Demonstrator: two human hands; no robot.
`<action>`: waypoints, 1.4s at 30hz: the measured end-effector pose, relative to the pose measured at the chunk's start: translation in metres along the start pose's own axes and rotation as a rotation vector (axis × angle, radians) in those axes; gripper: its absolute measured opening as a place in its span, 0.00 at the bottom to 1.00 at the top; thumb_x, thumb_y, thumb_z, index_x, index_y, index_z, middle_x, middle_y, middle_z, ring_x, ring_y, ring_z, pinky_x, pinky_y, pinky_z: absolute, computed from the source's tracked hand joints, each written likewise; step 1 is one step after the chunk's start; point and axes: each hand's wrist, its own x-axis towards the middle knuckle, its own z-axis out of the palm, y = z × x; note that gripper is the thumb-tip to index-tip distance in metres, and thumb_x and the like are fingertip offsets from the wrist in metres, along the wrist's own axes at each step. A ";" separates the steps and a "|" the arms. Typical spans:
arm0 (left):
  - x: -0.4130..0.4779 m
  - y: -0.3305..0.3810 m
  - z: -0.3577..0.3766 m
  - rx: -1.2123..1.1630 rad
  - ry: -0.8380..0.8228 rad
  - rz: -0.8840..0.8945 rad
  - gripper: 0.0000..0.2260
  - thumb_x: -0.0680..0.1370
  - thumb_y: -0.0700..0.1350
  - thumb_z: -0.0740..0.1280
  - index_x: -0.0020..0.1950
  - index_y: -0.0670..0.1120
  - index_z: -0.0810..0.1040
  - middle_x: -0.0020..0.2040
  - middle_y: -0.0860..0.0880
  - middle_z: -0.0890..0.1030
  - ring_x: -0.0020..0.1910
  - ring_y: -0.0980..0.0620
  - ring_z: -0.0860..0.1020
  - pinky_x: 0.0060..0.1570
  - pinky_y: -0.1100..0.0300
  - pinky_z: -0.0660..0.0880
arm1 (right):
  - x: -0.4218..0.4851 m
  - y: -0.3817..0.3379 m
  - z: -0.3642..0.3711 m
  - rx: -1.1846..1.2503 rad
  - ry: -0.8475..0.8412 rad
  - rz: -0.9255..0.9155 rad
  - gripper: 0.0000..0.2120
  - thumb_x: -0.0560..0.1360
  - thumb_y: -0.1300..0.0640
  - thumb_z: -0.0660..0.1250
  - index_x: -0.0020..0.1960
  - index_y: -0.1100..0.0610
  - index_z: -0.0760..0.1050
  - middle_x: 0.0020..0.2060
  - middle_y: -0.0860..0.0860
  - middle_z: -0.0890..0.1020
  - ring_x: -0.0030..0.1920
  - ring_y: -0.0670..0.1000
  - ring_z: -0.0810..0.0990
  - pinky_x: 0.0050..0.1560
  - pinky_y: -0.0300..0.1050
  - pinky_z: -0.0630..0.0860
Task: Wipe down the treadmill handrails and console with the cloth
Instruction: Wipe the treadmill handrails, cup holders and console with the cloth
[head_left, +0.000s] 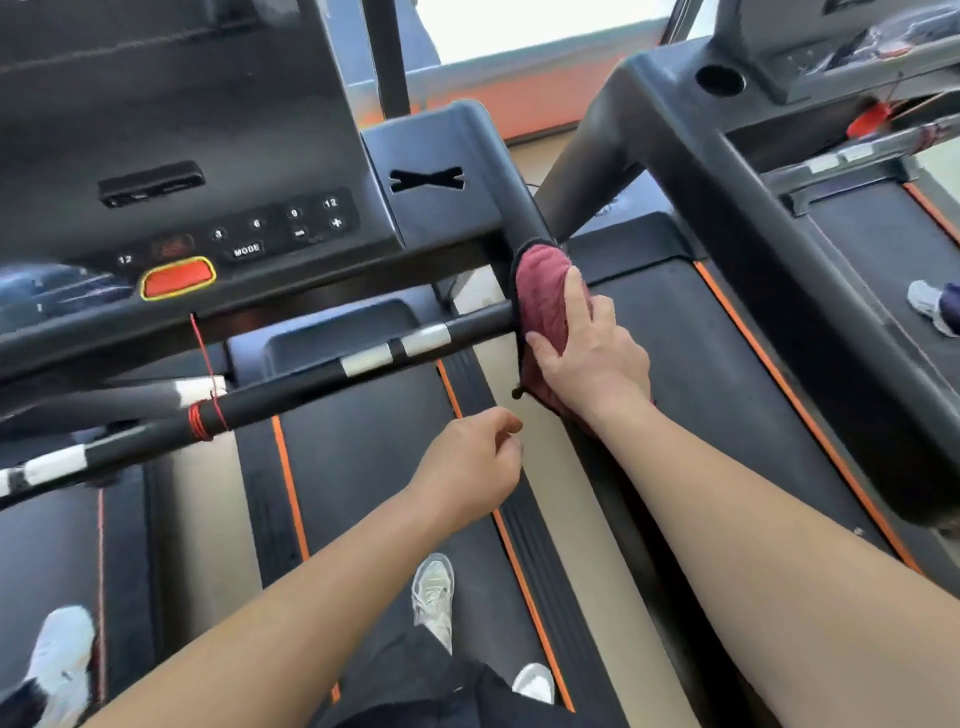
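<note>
So the treadmill (353, 457) fills most of the view, with a second treadmill (753, 208) parked close on the right, so there's not much elbow room on that side. The console (182, 130) is up top left and, I'd guess, hasn't been wiped yet. The right handrail (511, 197) is the part being worked on, just where it meets the front crossbar (311, 383). The right hand (587, 353) has its thumb on one side and its fingers over the other, clamping the maroon cloth (545, 291) round the rail. The left hand (467, 462) just hangs over the deck, loosely curled and holding nothing. Tip for this bit: keep the cloth wrapped all the way round and twist while sliding, so the underside gets done too, and tuck in the loose tail hanging below the wrist. Smaller stuff to watch when moving on: the silver sensor plates (426, 338) on the crossbar, the red safety cord (208, 364) tied round it, which could snag the cloth, and the red stop button (179, 278).
</note>
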 end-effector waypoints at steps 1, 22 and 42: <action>-0.010 0.002 0.012 -0.006 -0.003 -0.003 0.15 0.83 0.48 0.62 0.68 0.50 0.79 0.63 0.52 0.83 0.60 0.54 0.80 0.61 0.60 0.75 | -0.018 0.010 -0.001 0.004 -0.013 -0.012 0.40 0.80 0.33 0.56 0.83 0.45 0.41 0.70 0.55 0.67 0.59 0.63 0.78 0.54 0.58 0.76; -0.122 0.027 0.179 -0.064 -0.014 0.009 0.10 0.81 0.45 0.64 0.56 0.51 0.84 0.49 0.57 0.84 0.49 0.57 0.80 0.45 0.68 0.71 | -0.345 0.178 0.040 0.314 0.159 0.070 0.40 0.72 0.39 0.75 0.80 0.41 0.63 0.68 0.49 0.73 0.59 0.55 0.80 0.43 0.54 0.82; 0.012 0.027 0.009 -0.202 0.283 0.042 0.09 0.82 0.44 0.65 0.57 0.52 0.83 0.44 0.57 0.84 0.44 0.59 0.82 0.47 0.61 0.78 | -0.092 0.038 0.011 -0.089 0.065 0.054 0.38 0.82 0.34 0.51 0.83 0.52 0.43 0.59 0.57 0.73 0.48 0.60 0.79 0.36 0.50 0.68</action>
